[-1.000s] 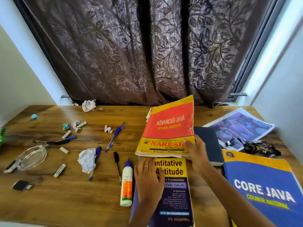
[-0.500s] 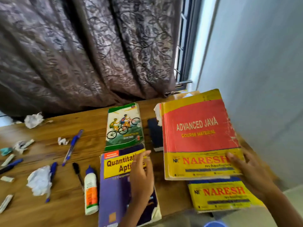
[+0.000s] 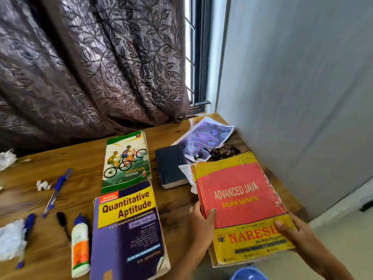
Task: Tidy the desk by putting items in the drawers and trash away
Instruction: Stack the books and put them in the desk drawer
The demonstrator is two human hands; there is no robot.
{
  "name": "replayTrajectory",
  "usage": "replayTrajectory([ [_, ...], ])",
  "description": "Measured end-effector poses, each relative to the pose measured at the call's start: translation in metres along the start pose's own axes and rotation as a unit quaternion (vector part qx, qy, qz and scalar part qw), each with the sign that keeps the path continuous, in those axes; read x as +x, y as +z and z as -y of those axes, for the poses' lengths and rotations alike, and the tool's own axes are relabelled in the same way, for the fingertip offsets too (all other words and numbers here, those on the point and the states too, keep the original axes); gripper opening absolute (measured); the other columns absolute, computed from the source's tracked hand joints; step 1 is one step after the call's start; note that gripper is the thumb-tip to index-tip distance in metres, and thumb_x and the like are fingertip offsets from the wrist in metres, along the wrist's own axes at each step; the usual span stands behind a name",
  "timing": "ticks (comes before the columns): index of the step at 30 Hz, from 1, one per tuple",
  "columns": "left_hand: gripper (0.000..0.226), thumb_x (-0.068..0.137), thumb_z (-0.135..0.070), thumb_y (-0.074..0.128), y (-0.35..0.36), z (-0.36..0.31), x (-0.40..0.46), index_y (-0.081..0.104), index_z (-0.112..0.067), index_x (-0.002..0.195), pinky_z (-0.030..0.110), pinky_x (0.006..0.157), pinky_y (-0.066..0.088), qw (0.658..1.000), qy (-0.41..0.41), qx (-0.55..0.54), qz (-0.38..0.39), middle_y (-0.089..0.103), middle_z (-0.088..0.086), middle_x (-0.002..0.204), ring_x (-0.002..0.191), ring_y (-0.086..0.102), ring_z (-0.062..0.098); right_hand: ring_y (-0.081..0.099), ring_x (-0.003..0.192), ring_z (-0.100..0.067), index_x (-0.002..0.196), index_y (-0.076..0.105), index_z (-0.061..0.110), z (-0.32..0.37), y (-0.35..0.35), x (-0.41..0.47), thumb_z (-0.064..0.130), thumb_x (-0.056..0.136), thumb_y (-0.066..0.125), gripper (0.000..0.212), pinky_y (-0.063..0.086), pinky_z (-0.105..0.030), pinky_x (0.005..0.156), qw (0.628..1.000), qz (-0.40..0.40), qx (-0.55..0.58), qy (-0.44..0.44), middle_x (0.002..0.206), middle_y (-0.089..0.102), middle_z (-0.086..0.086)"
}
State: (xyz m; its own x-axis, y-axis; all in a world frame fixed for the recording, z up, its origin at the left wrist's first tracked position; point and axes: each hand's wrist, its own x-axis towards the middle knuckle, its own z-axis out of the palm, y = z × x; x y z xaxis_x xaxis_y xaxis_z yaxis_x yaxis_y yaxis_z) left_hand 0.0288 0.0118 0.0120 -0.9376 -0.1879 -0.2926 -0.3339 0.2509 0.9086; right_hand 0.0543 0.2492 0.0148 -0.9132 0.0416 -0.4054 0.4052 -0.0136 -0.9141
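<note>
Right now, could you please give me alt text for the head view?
Both hands, left hand and right hand, hold a red Advanced Java book over a wooden desk strewn with books, pens and crumpled paper.

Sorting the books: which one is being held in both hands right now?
The red and yellow Advanced Java book, gripped by the left hand and right hand. The other books lie untouched on the desk.

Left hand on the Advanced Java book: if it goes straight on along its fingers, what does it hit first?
Probably the dark blue hardcover notebook, past the white paper scrap; depth unclear. The left hand grips the red-and-yellow book.
</note>
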Motion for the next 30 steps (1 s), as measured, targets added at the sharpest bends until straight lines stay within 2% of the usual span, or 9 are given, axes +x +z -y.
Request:
replayTrajectory([
  [3,0.041,0.093,-0.03,0.056,0.001,0.002,0.001,0.045,-0.021,0.131,0.015,0.08,0.038,0.995,-0.002,0.095,-0.023,0.047,-0.005,0.118,0.107,0.046,0.007,0.071,0.081,-0.032,0.11,0.061,0.006,0.004,-0.003,0.005,0.03,0.07,0.078,0.049,0.059,-0.044,0.071,0.999,0.001,-0.04,-0.005,0.091,0.073,-0.016],
  [7,0.045,0.094,-0.033,0.052,0.007,0.008,0.001,0.036,-0.024,0.135,0.022,0.091,0.034,0.992,0.004,0.114,-0.048,0.04,-0.002,0.131,0.118,0.04,0.011,0.069,0.075,-0.026,0.11,0.059,0.007,0.006,-0.001,0.015,0.035,0.077,0.074,0.045,0.056,-0.04,0.07,0.987,-0.026,-0.156,-0.003,0.081,0.073,-0.006],
  [11,0.055,0.095,-0.033,0.048,0.011,0.014,0.006,0.025,-0.025,0.144,0.027,0.102,0.036,0.986,0.033,0.143,-0.077,0.031,-0.001,0.14,0.124,0.035,0.013,0.059,0.093,-0.029,0.121,0.049,0.02,0.004,0.012,0.021,0.076,0.06,0.054,0.083,0.046,-0.041,0.078,0.906,-0.084,-0.413,-0.051,0.104,0.063,-0.01],
  [15,0.07,0.097,-0.029,0.045,0.015,0.013,0.001,0.002,-0.022,0.152,0.018,0.105,0.025,0.961,0.114,0.23,-0.098,0.01,-0.001,0.155,0.136,0.022,0.011,0.03,0.132,-0.032,0.147,0.024,0.021,0.004,0.036,0.028,0.048,0.087,0.053,0.072,0.03,-0.054,0.105,0.809,-0.139,-0.564,-0.094,0.145,0.031,-0.011],
  [18,0.071,0.095,-0.042,0.034,0.017,0.018,-0.003,-0.004,-0.022,0.152,0.04,0.119,0.006,0.924,0.175,0.339,-0.042,-0.006,-0.005,0.159,0.146,-0.006,0.016,0.014,0.144,-0.027,0.149,0.018,0.022,0.003,0.064,0.031,0.053,0.091,0.041,0.069,0.017,-0.049,0.113,0.792,-0.089,-0.583,-0.159,0.156,0.017,-0.007],
  [20,0.068,0.095,-0.047,0.028,0.016,0.023,-0.001,-0.003,-0.023,0.151,0.046,0.119,-0.001,0.907,0.183,0.378,-0.002,-0.008,-0.006,0.159,0.145,-0.015,0.017,0.016,0.144,-0.028,0.147,0.025,0.022,-0.005,0.083,0.031,0.063,0.091,0.02,0.07,0.016,-0.048,0.114,0.775,-0.05,-0.608,-0.168,0.155,0.023,-0.007],
  [23,0.065,0.099,-0.044,0.028,0.008,0.024,0.001,-0.004,-0.023,0.151,0.042,0.118,-0.004,0.907,0.179,0.38,0.033,-0.011,-0.008,0.159,0.143,-0.022,0.014,0.034,0.135,-0.03,0.139,0.041,0.018,-0.022,0.097,0.032,0.059,0.093,0.003,0.072,0.026,-0.052,0.108,0.764,-0.024,-0.62,-0.175,0.144,0.043,-0.011],
  [26,0.062,0.099,-0.04,0.033,-0.011,0.02,-0.004,0.005,-0.021,0.151,0.035,0.119,0.002,0.911,0.199,0.359,0.043,0.001,-0.008,0.159,0.145,-0.007,0.01,0.034,0.137,-0.03,0.14,0.042,0.018,-0.026,0.096,0.032,0.063,0.09,0.002,0.078,0.023,-0.051,0.109,0.772,-0.036,-0.606,-0.189,0.146,0.042,-0.01],
  [30,0.051,0.095,-0.039,0.037,-0.051,0.033,-0.019,0.034,-0.024,0.144,0.031,0.113,0.031,0.918,0.246,0.303,-0.064,0.036,-0.009,0.148,0.136,0.028,0.003,0.043,0.125,-0.034,0.13,0.053,0.015,-0.011,0.112,0.024,0.04,0.083,0.039,0.055,0.035,-0.05,0.098,0.831,-0.077,-0.503,-0.225,0.131,0.052,-0.012],
])
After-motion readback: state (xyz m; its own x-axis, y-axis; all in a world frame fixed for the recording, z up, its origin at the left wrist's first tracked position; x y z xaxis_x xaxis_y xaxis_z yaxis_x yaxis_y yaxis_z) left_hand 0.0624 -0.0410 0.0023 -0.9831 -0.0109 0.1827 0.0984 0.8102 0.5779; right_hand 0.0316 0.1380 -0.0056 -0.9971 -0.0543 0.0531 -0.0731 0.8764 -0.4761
